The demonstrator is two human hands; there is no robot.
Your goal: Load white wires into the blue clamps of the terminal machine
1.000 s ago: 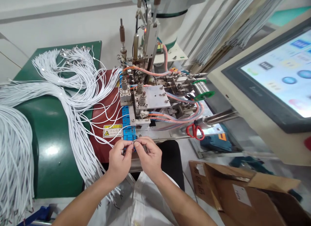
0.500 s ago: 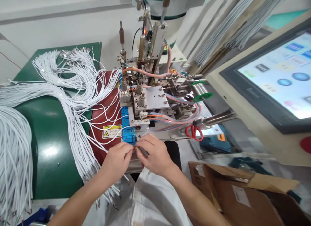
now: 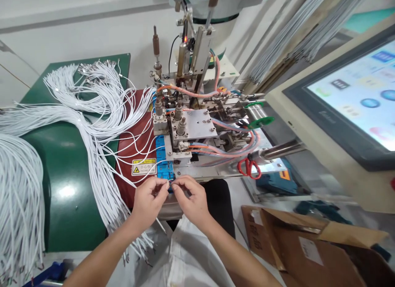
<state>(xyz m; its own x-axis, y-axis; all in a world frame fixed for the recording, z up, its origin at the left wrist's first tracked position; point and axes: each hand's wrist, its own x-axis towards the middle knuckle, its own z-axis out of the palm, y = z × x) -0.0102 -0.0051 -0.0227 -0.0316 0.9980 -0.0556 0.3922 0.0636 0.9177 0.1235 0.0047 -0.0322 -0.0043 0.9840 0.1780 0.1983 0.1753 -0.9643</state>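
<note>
My left hand point(image 3: 148, 200) and my right hand point(image 3: 191, 198) meet fingertip to fingertip at the front edge of a small assembly machine point(image 3: 191, 126). Both pinch the end of a thin white wire point(image 3: 169, 182) just below the machine's blue fixture blocks point(image 3: 163, 167). The wire runs left into a large bundle of white wires point(image 3: 92, 126) spread over a green table point(image 3: 61, 188). A red mat point(image 3: 135, 143) with a yellow warning label point(image 3: 143, 167) lies under the wires beside the machine.
A touch screen point(image 3: 354, 98) stands at the right. Red-handled scissors point(image 3: 248, 167) hang on the machine's front plate. An open cardboard box point(image 3: 308, 241) sits at lower right. More white wires point(image 3: 18, 196) hang at far left, and others hang at upper right.
Both hands dipped lower and closer together half a second ago, then rose back to the fixture's front edge, still pinching the wire end.
</note>
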